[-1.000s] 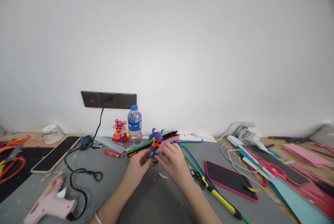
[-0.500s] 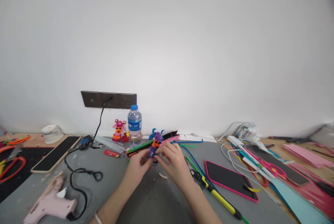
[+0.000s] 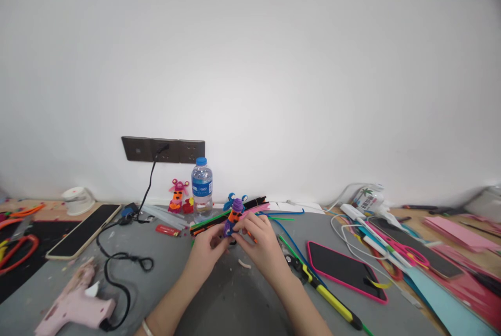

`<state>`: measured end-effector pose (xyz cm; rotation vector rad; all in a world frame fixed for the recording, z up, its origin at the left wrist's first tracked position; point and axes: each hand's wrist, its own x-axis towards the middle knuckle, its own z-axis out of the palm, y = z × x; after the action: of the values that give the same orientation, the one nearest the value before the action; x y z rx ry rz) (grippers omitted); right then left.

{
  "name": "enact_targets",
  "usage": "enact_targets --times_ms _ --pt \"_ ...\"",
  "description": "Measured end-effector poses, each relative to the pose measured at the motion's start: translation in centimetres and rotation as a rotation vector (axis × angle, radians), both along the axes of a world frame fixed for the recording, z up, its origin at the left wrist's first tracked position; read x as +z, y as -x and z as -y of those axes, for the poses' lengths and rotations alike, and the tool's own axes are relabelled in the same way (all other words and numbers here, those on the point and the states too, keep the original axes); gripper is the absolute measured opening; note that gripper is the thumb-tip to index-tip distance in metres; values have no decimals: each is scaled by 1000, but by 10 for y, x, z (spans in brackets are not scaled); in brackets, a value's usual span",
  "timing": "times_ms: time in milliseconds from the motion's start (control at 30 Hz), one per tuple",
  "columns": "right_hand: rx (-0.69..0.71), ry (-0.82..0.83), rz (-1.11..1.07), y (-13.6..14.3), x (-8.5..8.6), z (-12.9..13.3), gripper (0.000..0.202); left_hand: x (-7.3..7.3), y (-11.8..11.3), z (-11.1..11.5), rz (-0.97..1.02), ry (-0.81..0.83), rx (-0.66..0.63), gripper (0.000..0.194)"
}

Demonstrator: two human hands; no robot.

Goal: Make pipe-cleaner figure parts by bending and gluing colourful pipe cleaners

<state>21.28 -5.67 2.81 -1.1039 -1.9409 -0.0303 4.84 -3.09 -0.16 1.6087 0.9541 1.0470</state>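
Note:
Near the middle of the grey mat (image 3: 242,304), a small figure (image 3: 235,213) with a purple top, an orange middle and a purple-blue lower part is held upright between both hands. My left hand (image 3: 207,250) pinches its lower part from the left. My right hand (image 3: 260,239) has thumb and fingers closed on its right side. Just behind are blue loops (image 3: 231,200) and a bundle of black, green and pink pipe cleaners (image 3: 254,203). A pink and orange figure (image 3: 177,198) stands left of the water bottle (image 3: 202,190).
A pink glue gun (image 3: 76,304) with a black cord lies at the lower left, beside a phone (image 3: 86,230) and orange-handled scissors (image 3: 19,252). On the right are yellow-handled pliers (image 3: 332,302), a pink-cased phone (image 3: 346,271), white cables and coloured sheets (image 3: 462,231).

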Motion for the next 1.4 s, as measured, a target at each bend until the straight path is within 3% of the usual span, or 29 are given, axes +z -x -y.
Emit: enact_targets --times_ms 1400 --pt "9 55 -5 -1 2 1 10 0 1 0 -29 1 -5 26"
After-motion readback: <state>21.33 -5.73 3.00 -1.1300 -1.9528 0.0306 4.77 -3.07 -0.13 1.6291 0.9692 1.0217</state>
